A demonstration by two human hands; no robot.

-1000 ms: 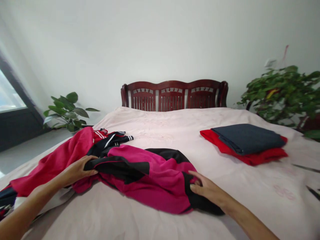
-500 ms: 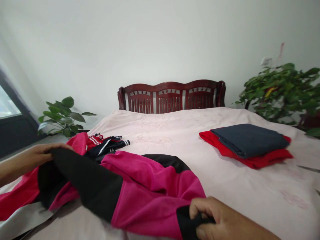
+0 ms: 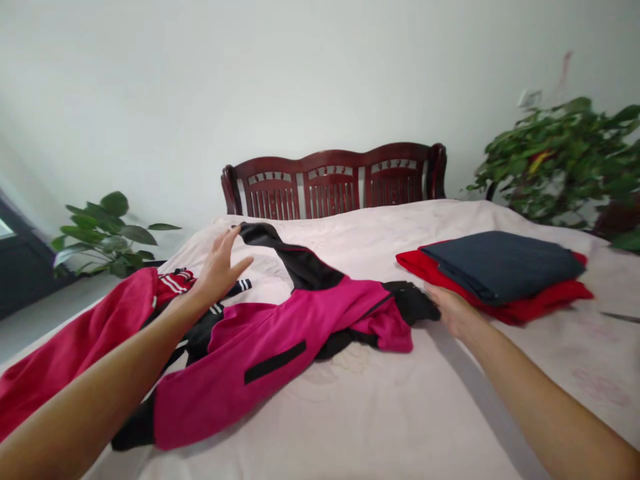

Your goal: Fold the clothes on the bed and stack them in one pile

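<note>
A magenta and black jacket (image 3: pixel 300 317) lies spread and partly bunched on the bed, a black strip across its magenta front. My left hand (image 3: pixel 220 263) is above its far left side, thumb and fingers spread, the fingertips by the end of a black sleeve (image 3: pixel 285 250). On the right, my right hand (image 3: pixel 447 308) is closed at the black end of the jacket, its fingers partly hidden. Left of the jacket, beneath my left forearm, lie a red garment (image 3: pixel 100 333) and dark clothing with white stripes (image 3: pixel 200 333).
A folded dark blue garment (image 3: pixel 500 263) rests on folded red cloth (image 3: pixel 530 313) at the right of the bed. Pale pink bedding (image 3: pixel 390 413) covers the bed. Behind it stands a dark wooden headboard (image 3: pixel 333 183), with leafy plants (image 3: pixel 105 230) on both sides.
The jacket has been turned and laid out differently, a black sleeve now reaching toward the headboard. My left hand has let go and moved forward and right; my right hand has moved farther forward.
</note>
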